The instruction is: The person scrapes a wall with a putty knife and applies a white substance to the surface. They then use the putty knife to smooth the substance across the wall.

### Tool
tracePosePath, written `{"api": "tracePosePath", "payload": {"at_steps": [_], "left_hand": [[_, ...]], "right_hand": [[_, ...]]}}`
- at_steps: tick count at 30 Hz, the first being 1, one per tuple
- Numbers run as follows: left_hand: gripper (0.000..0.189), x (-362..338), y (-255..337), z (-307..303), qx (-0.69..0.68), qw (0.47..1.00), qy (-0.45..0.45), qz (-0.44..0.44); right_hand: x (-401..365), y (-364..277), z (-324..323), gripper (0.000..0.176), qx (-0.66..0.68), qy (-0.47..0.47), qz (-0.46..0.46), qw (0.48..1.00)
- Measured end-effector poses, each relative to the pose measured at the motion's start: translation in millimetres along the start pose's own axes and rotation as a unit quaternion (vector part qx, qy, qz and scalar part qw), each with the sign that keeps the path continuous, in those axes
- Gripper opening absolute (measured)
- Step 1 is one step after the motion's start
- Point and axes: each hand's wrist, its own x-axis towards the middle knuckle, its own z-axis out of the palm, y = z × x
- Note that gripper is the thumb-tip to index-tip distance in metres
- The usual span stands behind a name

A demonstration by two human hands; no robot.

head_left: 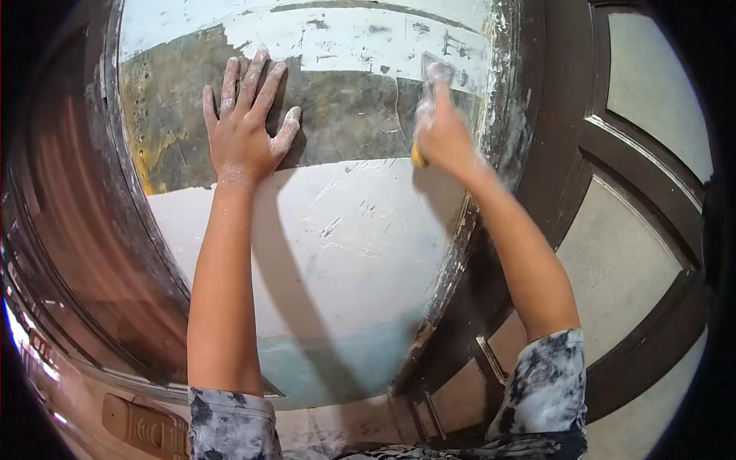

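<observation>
My left hand (247, 130) lies flat against a wall panel, fingers spread and dusted with white powder, with nothing in it. The panel has a white upper band (353, 38), a bare grey-brown band (345, 115) and a white lower part (360, 222) with scratches. At the upper right, my right hand (443, 134) is wrapped round a scraper; its yellow handle end (418, 156) shows below the fist. The scraper's blade (438, 69) is against the white band near the panel's right edge, slightly blurred, with the index finger stretched along it.
A dark, paint-worn frame (502, 100) borders the panel on the right, beside dark woodwork with pale panels (625, 261). Reddish-brown glossy panelling (100, 222) stands at the left. A brown moulded object (146, 424) is at the lower left.
</observation>
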Motion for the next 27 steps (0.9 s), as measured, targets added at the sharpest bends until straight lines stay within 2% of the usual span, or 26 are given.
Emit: {"api": "tracePosePath", "payload": {"at_steps": [1,3,5,6,7,10,11,13,14,15,17,18,19,21,23,25,26,27], "left_hand": [[0.062,-3,0,-1,-0.003,1.000,0.003,-0.003],[0.063,-4,-2,-1,0.001,1.000,0.009,-0.001],[0.063,-4,-1,0,-0.001,1.000,0.008,-0.006],[0.063,-4,-2,0,0.006,1.000,0.007,-0.004],[0.063,-4,-1,1,0.004,1.000,0.009,-0.005],[0.062,-5,-3,2,-0.001,1.000,0.023,0.002],[0.062,-5,-4,3,0.001,1.000,0.022,0.002],[0.061,-5,-3,3,-0.002,1.000,0.025,0.000],[0.060,-5,-4,4,-0.003,0.999,0.032,0.003],[0.060,-5,-4,4,-0.003,0.999,0.032,0.005],[0.060,-5,-4,3,0.000,0.999,0.034,0.006],[0.060,-5,-3,3,-0.001,0.999,0.033,0.001],[0.060,-6,-3,4,-0.003,0.999,0.032,0.001],[0.059,-6,-5,4,-0.010,0.999,0.041,0.002],[0.059,-5,-6,5,-0.006,0.999,0.046,-0.002],[0.059,-5,-5,5,-0.011,0.999,0.046,-0.001],[0.059,-6,-5,5,-0.010,0.999,0.042,-0.002],[0.059,-5,-4,5,-0.010,0.999,0.040,-0.002]], "right_hand": [[-11,-8,0,0.066,-0.027,-0.045,0.013,0.999],[-5,-3,2,0.063,-0.039,-0.040,0.009,0.998],[13,-6,-23,0.061,-0.038,-0.053,0.068,0.996],[22,0,-23,0.059,-0.058,-0.018,0.072,0.996],[18,8,-23,0.059,-0.060,-0.017,0.072,0.995],[2,31,-13,0.057,-0.047,0.020,-0.054,0.997],[0,41,-9,0.057,-0.046,0.019,-0.055,0.997],[-8,24,-22,0.054,-0.110,-0.023,0.004,0.994],[-5,12,-31,0.049,-0.146,-0.007,0.005,0.989],[1,16,-29,0.049,-0.145,-0.007,0.006,0.989],[13,25,-24,0.044,-0.055,0.108,-0.029,0.992],[3,18,-23,0.046,-0.055,0.091,0.014,0.994],[-7,23,-19,0.046,-0.057,0.090,0.015,0.994],[-21,37,-4,0.042,-0.053,0.132,-0.056,0.988],[-16,42,-2,0.039,-0.020,0.130,-0.049,0.990],[-4,37,-9,0.040,-0.037,0.159,-0.095,0.982],[-3,33,-13,0.043,-0.029,0.121,-0.047,0.991],[-7,36,-13,0.043,-0.029,0.120,-0.046,0.991]]}}
